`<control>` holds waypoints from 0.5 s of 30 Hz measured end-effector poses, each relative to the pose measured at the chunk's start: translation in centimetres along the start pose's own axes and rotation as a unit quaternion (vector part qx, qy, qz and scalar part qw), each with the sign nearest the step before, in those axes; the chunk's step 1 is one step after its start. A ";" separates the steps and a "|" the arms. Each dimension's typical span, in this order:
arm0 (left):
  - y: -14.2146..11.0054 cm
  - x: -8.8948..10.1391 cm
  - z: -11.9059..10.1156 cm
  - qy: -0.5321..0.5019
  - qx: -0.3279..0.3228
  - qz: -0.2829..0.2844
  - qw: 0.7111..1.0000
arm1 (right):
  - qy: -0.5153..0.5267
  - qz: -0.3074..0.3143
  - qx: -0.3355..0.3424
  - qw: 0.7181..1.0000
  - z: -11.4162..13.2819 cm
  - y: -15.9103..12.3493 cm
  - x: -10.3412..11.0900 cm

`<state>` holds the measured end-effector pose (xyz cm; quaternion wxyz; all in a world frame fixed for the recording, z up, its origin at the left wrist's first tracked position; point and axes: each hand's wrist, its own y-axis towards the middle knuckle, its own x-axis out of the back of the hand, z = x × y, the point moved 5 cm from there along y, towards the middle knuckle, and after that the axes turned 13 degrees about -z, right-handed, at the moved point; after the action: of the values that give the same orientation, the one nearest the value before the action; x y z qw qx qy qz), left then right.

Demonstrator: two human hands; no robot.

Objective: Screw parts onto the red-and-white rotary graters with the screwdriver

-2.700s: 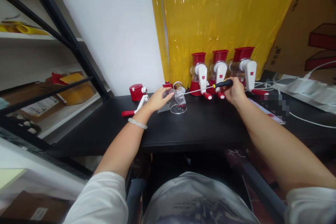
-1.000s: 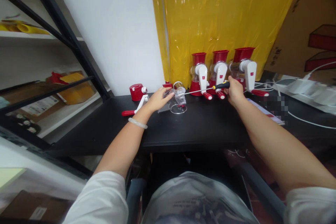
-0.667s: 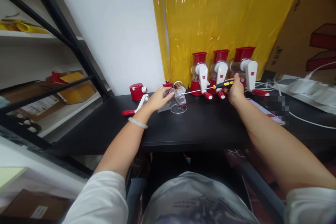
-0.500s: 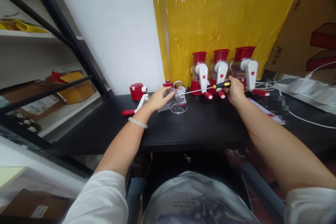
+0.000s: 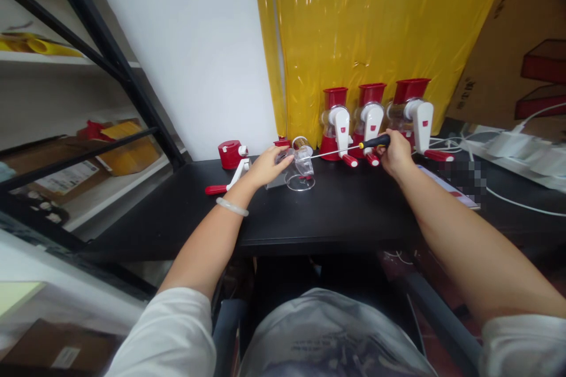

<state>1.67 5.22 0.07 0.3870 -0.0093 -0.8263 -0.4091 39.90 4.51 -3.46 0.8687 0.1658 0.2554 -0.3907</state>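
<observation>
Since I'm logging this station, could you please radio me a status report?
Right hand gripping screwdriver, shaft reaching clear plastic part. Left hand steadying that part. Three assembled grinders stand close behind the screwdriver.

- My screwdriver: black handle, yellow collar, silvery shaft
- The part I steady: colourless, see-through
- Three grinders: red tops and bases, white cranks, red grips
- My bracelet: milky white
- My sleeves: white
- My desk: plain black
- Sheeting: glossy yellow
- Carton: brown, printed with red, dark-outlined blocks
</observation>
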 end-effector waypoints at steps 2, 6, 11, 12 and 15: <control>0.0 0.0 0.0 0.002 -0.001 0.000 1.000 | 0.011 0.000 -0.022 1.000 0.0 0.0 -0.2; 0.0 0.0 -0.2 0.001 -0.004 -0.001 1.000 | -0.010 -0.018 -0.018 1.000 -0.3 0.4 0.3; -0.1 0.1 -0.3 -0.003 0.001 -0.001 1.000 | -0.032 -0.019 0.024 0.999 -0.5 0.7 0.7; -0.1 0.1 -0.3 -0.004 0.001 -0.001 1.000 | -0.027 -0.015 0.020 0.999 -0.5 0.7 0.6; -0.1 0.1 -0.3 -0.004 0.000 -0.003 1.000 | -0.013 0.007 0.001 1.000 -0.4 0.4 0.1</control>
<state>1.75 4.93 0.14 0.3823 -0.0087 -0.8280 -0.4100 40.17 4.93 -3.80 0.8743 0.1639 0.2429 -0.3870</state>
